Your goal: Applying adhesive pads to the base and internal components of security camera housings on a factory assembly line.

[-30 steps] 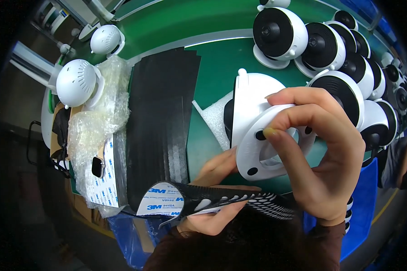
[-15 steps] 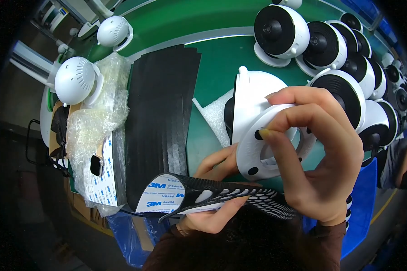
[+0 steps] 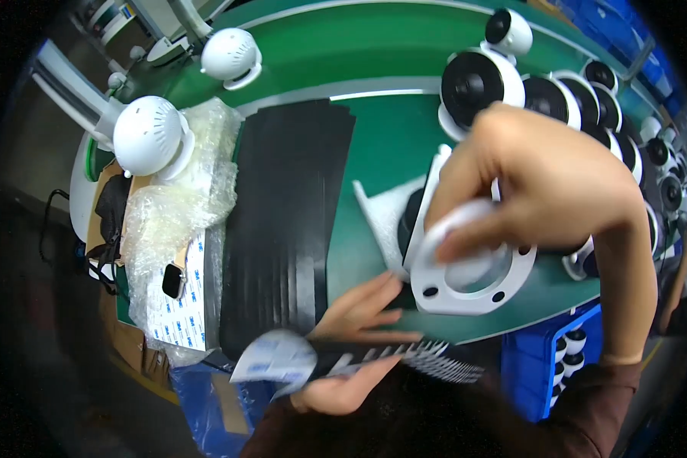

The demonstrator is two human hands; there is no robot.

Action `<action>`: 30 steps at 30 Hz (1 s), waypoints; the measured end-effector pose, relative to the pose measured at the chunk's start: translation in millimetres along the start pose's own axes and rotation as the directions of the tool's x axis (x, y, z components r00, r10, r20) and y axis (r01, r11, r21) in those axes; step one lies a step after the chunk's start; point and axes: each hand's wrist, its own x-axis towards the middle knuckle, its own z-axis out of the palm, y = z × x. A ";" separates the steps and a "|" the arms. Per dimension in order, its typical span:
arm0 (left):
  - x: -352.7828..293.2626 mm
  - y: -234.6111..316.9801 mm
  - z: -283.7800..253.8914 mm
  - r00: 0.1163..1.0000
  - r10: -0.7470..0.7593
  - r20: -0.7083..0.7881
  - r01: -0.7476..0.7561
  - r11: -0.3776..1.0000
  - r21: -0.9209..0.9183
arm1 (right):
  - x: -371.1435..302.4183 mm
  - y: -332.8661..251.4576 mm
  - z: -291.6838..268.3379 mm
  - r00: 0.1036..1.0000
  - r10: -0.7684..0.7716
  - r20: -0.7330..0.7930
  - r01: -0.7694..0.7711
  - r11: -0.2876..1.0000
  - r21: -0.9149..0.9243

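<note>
Since a second ago the right hand (image 3: 546, 195) has swung up and across the white round base (image 3: 473, 271), now covering most of the camera body it was steadying, its fingers pressed on the base's raised ring. Left hand (image 3: 355, 347) is closed on a long black strip (image 3: 404, 357), thumb below and fingers above, with a white peeled backing (image 3: 271, 357) curling off the strip's left end near the front edge of the green worktop (image 3: 382, 145).

Just left of the hands lies a fanned stack of black strips (image 3: 290, 221), running from mid-worktop to the front edge and leaving only a narrow green lane between stack and base. Beyond the stack sits crumpled clear wrap (image 3: 179, 198) over white backing sheets (image 3: 183, 301) at the left edge. Two white domes (image 3: 149, 137) stand at the far left corner. A crowded row of black-faced cameras (image 3: 473, 88) lines the right side, touching one another, closing off room there. A blue bin (image 3: 553, 359) sits below the front edge at right.
</note>
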 end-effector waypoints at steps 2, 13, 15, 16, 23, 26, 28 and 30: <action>-12.3 7.1 -18.2 0.957 0.269 0.105 -0.288 0.910 0.298 | 20.4 9.4 -15.2 0.966 0.251 -0.067 -0.205 0.895 0.396; -33.7 -34.6 -79.0 1.000 0.016 -0.022 -0.017 0.999 -0.049 | 213.1 126.8 -32.1 0.481 0.042 -0.876 -0.358 0.921 -0.152; -39.2 -51.8 -88.8 1.000 -0.025 -0.014 0.025 0.999 -0.038 | 219.1 150.2 -20.2 0.519 -0.032 -0.854 -0.412 0.866 -0.283; -45.7 -64.8 -94.5 0.996 -0.080 -0.036 0.078 0.996 -0.048 | 221.4 171.4 -16.4 0.511 -0.160 -0.844 -0.444 0.792 -0.419; -32.3 -50.5 -97.9 0.998 -0.039 0.047 0.044 0.993 -0.106 | 208.5 185.9 -30.5 0.834 0.427 -0.350 -0.545 0.535 -0.645; -19.9 -50.4 -105.9 0.956 0.223 0.191 -0.258 0.948 0.184 | 221.6 198.5 -11.5 0.720 0.596 -0.356 -0.683 0.519 -0.514; -19.1 -51.0 -95.6 0.973 0.204 0.109 -0.213 0.974 0.080 | 222.0 195.2 -18.9 0.769 0.609 -0.196 -0.541 0.457 -0.706; -27.2 -60.8 -92.1 1.000 0.023 0.011 -0.021 0.989 -0.147 | 228.5 188.9 -21.9 0.743 0.629 -0.230 -0.599 0.471 -0.648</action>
